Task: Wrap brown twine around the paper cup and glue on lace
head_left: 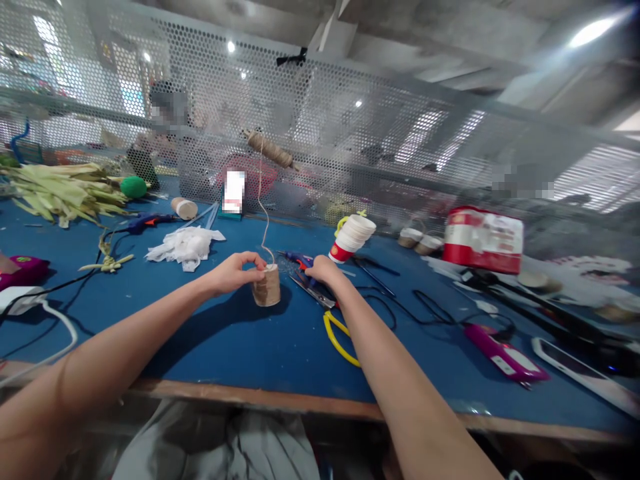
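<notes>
My left hand has its thumb and fingers closed at the top edge of a small twine-covered cup, which stands on the blue table. From the cup's top a strand of twine runs up to a twine spool at the mesh screen. To the right, my right hand is closed round a blue glue gun with an orange trigger. Its nozzle points left toward the cup. Scissors with yellow handles lie partly under my right forearm.
A stack of paper cups leans behind my right hand. Crumpled white material and corn husks lie left. A red-and-white package, a purple device, a white phone and black cables occupy the right. A mesh screen stands behind.
</notes>
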Available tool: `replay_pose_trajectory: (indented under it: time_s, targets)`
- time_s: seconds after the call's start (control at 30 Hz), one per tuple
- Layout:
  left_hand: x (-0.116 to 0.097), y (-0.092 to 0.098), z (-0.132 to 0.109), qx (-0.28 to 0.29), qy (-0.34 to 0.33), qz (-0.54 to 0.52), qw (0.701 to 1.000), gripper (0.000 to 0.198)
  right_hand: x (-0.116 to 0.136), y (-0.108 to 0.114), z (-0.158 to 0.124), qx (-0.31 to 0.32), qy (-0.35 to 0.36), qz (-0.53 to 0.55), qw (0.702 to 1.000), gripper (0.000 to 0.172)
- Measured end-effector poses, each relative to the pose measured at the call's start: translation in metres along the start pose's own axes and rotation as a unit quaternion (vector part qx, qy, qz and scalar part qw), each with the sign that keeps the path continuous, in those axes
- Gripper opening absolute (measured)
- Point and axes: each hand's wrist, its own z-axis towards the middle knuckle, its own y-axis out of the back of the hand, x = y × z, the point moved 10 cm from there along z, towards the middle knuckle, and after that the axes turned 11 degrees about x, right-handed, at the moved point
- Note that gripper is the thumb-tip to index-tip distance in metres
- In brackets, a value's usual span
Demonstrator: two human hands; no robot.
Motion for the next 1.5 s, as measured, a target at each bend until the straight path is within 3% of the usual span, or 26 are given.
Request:
replay_pose_trajectory:
  time_s: [0.23,0.3,0.37,0.43,0.57,0.83,1.13,1.5]
  targets:
    - [0.006,0.001,0.001,0.011,0.018,-0.072,0.997,0.012,0.001,0.016,-0.027,-0.020,0.001,0.218,0.976,0.006]
    - [0.008,0.003,0.001,-0.003,0.019,-0.091,0.996,0.012,0.010,0.021,-0.044,-0.019,0.025,0.289,0.957,0.008]
    - [0.009,0.007,0.002,-0.023,0.016,-0.102,0.994,0.013,0.020,0.018,-0.061,0.004,0.054,0.401,0.915,0.014]
    - [0.012,0.010,0.002,-0.039,0.013,-0.106,0.993,0.014,0.029,0.017,-0.076,0.007,0.075,0.426,0.901,0.017]
    - [0.020,0.015,0.002,-0.060,0.022,-0.104,0.993,0.016,0.046,0.007,-0.094,0.018,0.109,0.374,0.921,0.022]
    - [0.027,0.020,0.000,-0.088,0.048,-0.118,0.988,0.016,0.058,0.008,-0.104,0.008,0.102,0.250,0.963,0.022]
    - [0.026,0.018,0.000,-0.089,0.051,-0.126,0.987,0.015,0.069,0.010,-0.111,-0.017,0.131,0.159,0.978,0.028]
    - [0.030,0.020,0.001,-0.090,0.049,-0.135,0.986,0.015,0.074,0.014,-0.113,-0.048,0.154,0.106,0.981,0.019]
